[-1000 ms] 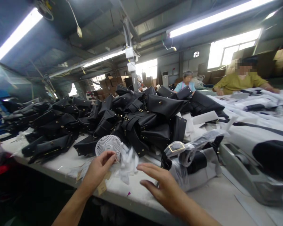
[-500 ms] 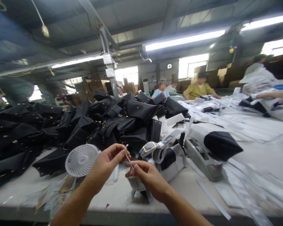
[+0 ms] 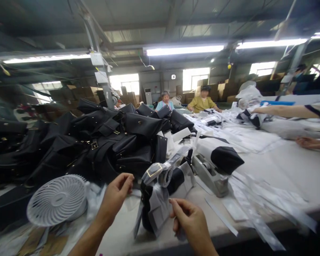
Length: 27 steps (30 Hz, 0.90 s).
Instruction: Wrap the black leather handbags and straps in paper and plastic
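Fingers curled and thumb against the fingertips, my left hand (image 3: 120, 190) is closed left of a small wrapped bag (image 3: 157, 208); whatever it may hold is too small to name. My right hand (image 3: 188, 217) is pinched at the bag's right side, and I cannot make out what is between its fingers. The bag stands upright, black with white wrapping. A plastic-wrapped strap with a gold buckle (image 3: 154, 170) rises over its top. Behind it to the right is a grey tape dispenser (image 3: 212, 177), beside a black and white bag (image 3: 226, 158).
A white fan (image 3: 59, 201) stands at the left front. Black bags (image 3: 142, 124) are heaped behind. White strips (image 3: 261, 213) lie at the right. Two people (image 3: 202, 101) sit across the table, and another person's arms (image 3: 285, 110) reach in from the right.
The view has turned right. My hands have moved apart, and the thin cord between them no longer shows. The wrapped bag between them is now in fuller view.
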### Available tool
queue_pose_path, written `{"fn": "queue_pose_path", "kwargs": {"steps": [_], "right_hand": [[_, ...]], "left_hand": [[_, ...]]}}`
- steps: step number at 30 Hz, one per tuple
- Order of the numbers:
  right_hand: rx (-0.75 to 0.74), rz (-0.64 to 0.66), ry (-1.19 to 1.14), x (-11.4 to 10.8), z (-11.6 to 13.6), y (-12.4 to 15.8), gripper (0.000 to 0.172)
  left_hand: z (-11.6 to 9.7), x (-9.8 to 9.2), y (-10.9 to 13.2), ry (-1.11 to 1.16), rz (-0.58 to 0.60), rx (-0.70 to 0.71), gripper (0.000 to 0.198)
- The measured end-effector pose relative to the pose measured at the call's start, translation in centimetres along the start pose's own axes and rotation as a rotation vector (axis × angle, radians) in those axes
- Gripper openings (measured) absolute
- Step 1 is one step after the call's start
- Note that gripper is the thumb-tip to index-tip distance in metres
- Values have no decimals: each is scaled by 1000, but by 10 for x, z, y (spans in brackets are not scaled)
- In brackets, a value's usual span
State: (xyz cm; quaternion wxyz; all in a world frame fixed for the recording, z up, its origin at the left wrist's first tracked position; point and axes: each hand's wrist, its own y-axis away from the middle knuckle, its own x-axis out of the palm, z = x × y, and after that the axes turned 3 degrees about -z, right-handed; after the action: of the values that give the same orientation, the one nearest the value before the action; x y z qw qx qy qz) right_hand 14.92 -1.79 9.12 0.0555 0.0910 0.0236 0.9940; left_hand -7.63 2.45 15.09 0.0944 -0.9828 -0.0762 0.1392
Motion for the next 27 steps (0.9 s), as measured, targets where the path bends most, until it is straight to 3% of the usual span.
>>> {"fn": "queue_pose_path", "kwargs": {"steps": [2, 7, 12, 15, 20, 27], "right_hand": [[-26, -15, 27, 10, 6, -6, 50], [-135, 20, 150, 37, 12, -18, 51], [-206, 55, 248, 52, 13, -28, 52], [-251, 46, 295, 56, 15, -31, 51], [-270, 25, 331, 57, 12, -36, 48], [-238, 60, 311, 55, 11, -38, 44]], "left_hand": [[2, 0, -11, 15, 109, -9, 33], [-4, 3, -40, 45, 551, -32, 38], [-5, 8, -64, 18, 787, 9, 31], [1, 13, -73, -4, 818, 40, 30], [9, 17, -80, -7, 759, 93, 25], [2, 9, -73, -38, 727, 134, 23]]}}
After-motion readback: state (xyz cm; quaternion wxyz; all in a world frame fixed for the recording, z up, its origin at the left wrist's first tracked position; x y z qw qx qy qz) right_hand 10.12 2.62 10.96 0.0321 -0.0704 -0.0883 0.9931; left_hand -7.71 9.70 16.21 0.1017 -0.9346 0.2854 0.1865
